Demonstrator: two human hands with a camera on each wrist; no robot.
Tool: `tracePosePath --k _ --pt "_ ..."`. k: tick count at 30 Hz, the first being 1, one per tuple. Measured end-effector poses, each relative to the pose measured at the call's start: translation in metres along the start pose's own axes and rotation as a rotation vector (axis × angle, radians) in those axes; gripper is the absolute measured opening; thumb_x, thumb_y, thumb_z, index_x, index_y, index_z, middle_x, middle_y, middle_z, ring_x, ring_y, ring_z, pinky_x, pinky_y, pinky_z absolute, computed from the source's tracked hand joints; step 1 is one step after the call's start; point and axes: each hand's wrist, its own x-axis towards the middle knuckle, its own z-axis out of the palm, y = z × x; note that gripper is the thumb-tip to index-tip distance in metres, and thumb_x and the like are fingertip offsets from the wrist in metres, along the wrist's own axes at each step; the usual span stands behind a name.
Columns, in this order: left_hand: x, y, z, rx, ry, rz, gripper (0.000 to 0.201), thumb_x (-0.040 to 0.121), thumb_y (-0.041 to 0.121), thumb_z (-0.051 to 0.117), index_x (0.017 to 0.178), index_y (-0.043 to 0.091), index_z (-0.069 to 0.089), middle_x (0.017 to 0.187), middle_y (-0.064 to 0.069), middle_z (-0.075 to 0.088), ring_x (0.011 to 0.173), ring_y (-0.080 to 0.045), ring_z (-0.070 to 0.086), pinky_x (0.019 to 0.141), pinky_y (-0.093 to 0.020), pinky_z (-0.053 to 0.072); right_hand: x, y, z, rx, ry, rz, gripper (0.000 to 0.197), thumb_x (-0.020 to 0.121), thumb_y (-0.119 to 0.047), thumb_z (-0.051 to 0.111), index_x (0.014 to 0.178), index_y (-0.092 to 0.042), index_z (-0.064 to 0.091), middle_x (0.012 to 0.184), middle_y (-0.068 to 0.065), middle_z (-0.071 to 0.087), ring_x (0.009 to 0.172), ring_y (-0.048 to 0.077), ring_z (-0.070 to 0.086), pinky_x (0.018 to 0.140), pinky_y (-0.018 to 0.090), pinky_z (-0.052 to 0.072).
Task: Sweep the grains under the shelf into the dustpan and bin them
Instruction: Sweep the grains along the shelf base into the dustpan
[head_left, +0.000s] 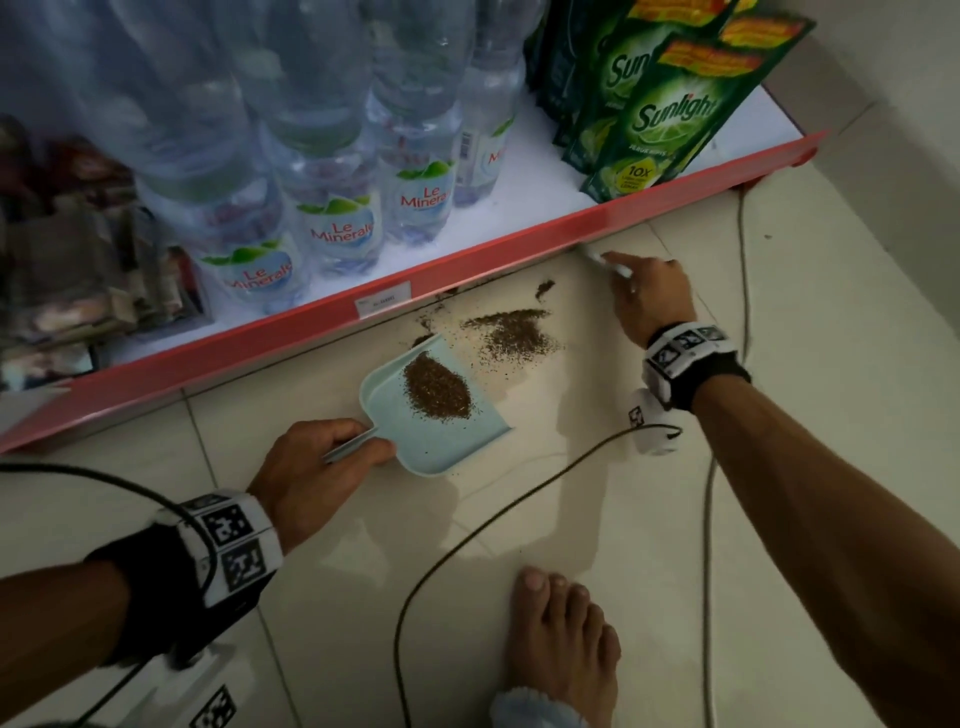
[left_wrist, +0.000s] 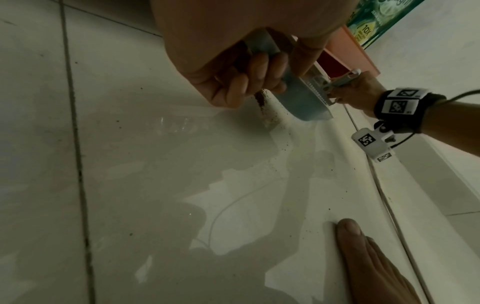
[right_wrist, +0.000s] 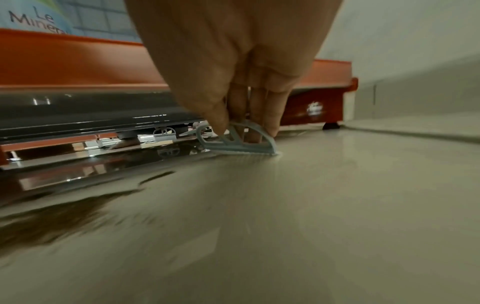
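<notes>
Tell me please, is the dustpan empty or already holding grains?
Holding grains: a brown heap lies in the dustpan; more remain on the floor.

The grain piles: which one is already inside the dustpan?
The dense oval pile lies on the light blue dustpan; the wider, thinner pile lies on the floor tiles beyond its lip.

The pale tiled floor (head_left: 649, 519) in front of me carries a loose patch of brown grains (head_left: 511, 332), the light blue dustpan (head_left: 431, 415) just beside it, two cables (head_left: 467, 535) and my bare foot (head_left: 563, 644). The red-edged shelf (head_left: 363, 306) holds water bottles (head_left: 337, 228) and green pouches (head_left: 654, 135).
</notes>
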Motion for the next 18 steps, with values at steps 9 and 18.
tracePosePath --k 9,18 --pt "0.005 0.007 -0.002 -0.011 0.027 0.025 0.025 0.088 0.036 0.068 0.070 0.018 0.071 0.046 0.013 0.049 0.044 0.000 0.044 0.055 -0.028 0.037 -0.072 -0.056 0.007 0.184 -0.058 -0.429 0.047 0.086 0.004 0.053 0.126 -0.016 0.066 0.117 0.010 0.072 0.088 0.026 0.074 0.085 0.029 0.057" --pt "-0.004 -0.003 -0.003 0.038 0.021 0.020 0.028 0.087 0.035 0.068 0.074 0.010 0.071 0.046 0.013 0.046 0.050 -0.012 0.043 0.057 -0.030 0.036 0.015 -0.039 0.024 -0.078 -0.021 0.043 0.032 0.093 -0.008 0.045 0.117 -0.011 0.067 0.109 0.027 0.068 0.099 0.046 0.062 0.081 0.044 0.048"
